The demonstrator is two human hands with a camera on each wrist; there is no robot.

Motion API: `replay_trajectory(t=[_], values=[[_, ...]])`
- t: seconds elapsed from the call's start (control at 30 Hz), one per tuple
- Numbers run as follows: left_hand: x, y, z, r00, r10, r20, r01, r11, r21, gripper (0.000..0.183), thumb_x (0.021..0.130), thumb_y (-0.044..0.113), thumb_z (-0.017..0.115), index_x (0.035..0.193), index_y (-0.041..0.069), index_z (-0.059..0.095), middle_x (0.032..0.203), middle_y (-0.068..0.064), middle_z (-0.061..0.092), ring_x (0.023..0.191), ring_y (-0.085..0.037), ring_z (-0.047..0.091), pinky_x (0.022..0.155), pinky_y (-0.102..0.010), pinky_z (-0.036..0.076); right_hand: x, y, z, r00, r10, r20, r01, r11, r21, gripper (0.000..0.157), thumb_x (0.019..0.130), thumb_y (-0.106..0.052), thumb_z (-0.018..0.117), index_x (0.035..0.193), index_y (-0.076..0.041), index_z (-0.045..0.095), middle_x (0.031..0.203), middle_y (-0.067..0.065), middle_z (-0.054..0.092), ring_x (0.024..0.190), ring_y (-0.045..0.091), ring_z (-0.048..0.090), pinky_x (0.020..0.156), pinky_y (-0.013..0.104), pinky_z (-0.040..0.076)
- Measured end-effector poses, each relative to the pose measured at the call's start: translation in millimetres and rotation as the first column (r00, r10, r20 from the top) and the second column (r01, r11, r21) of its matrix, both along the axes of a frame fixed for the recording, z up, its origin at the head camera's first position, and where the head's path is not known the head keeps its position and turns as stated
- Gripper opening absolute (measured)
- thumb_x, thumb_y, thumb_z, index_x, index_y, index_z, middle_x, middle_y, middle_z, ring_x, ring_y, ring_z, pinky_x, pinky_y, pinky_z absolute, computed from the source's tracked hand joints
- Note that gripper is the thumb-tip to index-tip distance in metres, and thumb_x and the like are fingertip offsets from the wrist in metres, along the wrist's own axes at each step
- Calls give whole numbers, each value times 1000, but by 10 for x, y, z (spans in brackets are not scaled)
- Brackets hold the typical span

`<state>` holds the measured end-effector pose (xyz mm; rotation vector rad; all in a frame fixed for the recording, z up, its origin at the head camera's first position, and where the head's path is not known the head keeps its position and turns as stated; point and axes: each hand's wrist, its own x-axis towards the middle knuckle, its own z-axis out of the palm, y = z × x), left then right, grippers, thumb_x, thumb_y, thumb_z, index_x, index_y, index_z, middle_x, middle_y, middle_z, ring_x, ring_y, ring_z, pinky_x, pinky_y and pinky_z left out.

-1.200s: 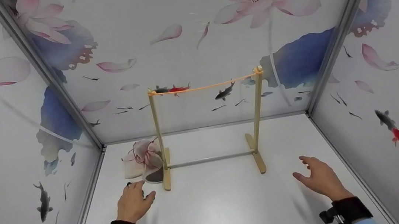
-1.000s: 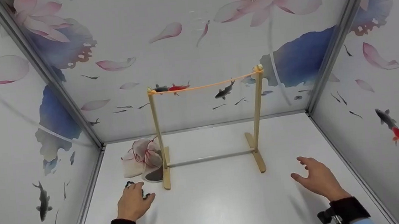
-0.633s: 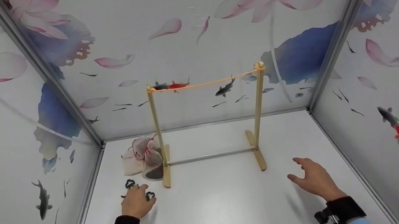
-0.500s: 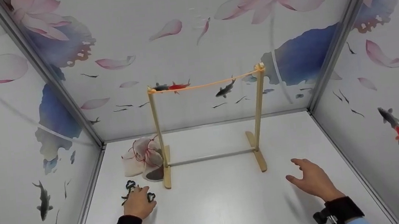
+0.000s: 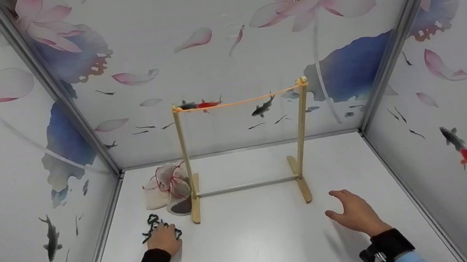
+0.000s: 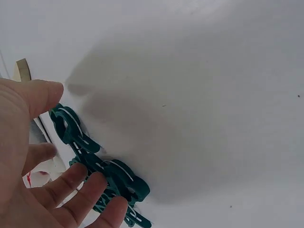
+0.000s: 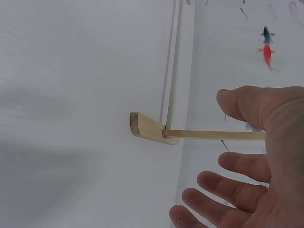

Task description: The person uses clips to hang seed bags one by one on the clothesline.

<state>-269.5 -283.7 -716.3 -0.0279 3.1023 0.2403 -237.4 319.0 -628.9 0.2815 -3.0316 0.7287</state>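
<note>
- Green plastic clips [image 6: 124, 176] lie clustered on the white table [image 5: 249, 238].
- Left hand [image 5: 164, 240] reaches over them, fingers loosely parted, gripping none.
- Right hand [image 5: 353, 213] hangs near the wooden rack [image 5: 301, 141], fingers spread, holding nothing.

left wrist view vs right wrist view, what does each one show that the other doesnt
Only the left wrist view shows the left hand, the dark green plastic clips by its fingers and a sliver of the red-corded pouch.

Only the right wrist view shows the right hand, the printed red fish and the joint where an upright post meets its foot.

Both share the white tabletop and some of the wooden stand, though the left shows just a small piece.
</note>
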Motion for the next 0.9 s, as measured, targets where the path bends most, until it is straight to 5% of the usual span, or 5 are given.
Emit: replay_trajectory(t=[0.13, 0.33, 0.6, 0.9], values=[[-23, 20, 5, 1000, -2, -22, 1, 999, -36, 35, 93, 18, 86, 120, -3, 78, 113, -33, 71, 99, -51, 73, 86, -65, 65, -7, -32, -37, 1000, 9, 7, -9, 1000, -7, 64, 99, -32, 85, 148, 4, 65, 146, 31, 70, 133, 52, 70, 111, 66, 57], [-3, 37, 56, 999, -3, -43, 1, 999, -47, 36, 90, 21, 91, 108, -6, 77, 106, -31, 71, 88, -47, 74, 79, -61, 67, 16, -79, -70, 998, 19, 53, -18, 1000, -16, 64, 98, -34, 85, 148, 2, 67, 148, 30, 70, 136, 51, 69, 112, 66, 56], [-66, 19, 95, 1000, -17, -1, 17, 1000, -11, 45, 87, 28, 90, 115, -5, 77, 109, -25, 78, 100, -44, 77, 93, -60, 65, 20, -119, -62, 998, 27, 50, -26, 1000, -15, 63, 98, -34, 86, 148, 0, 67, 148, 28, 70, 136, 50, 69, 112, 65, 57], [-118, 221, 195, 993, -99, -65, 108, 981, 160, 19, 87, 25, 88, 88, 8, 78, 77, -4, 74, 69, -22, 62, 67, -46, 54, 47, -211, -68, 996, 62, 60, -60, 997, -46, 57, 97, -32, 87, 142, 0, 72, 134, 20, 79, 123, 42, 76, 103, 60, 61]])
